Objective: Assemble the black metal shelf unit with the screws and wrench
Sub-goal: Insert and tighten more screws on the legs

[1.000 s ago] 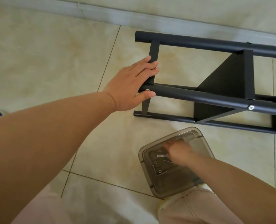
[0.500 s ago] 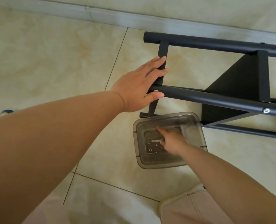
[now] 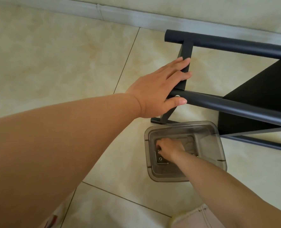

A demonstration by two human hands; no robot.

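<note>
Black metal bars of the shelf are lying on their side on the tile floor, at about 2 o'clock in the view. The near bar is running from the middle out to the right edge. A flat black panel is sitting between the bars at 3 o'clock.

The left hand is resting on the end of the near bar. Its fingers are lying straight over a flat cross strip, and its thumb is tucking under the bar, just below a small silver screw. So this hand is mostly flat and spread, steadying the shelf.

A smoky clear bin is sitting on the floor at 5 o'clock, just beside the lowest bar. The right hand is reaching down inside the bin. Its fingers are curling at something small on the bottom, but I cannot tell if it is holding anything. A bent wrench and a screw are lying on the bin's bottom, just below the fingers.

A pale trouser leg is showing at 6 o'clock.
</note>
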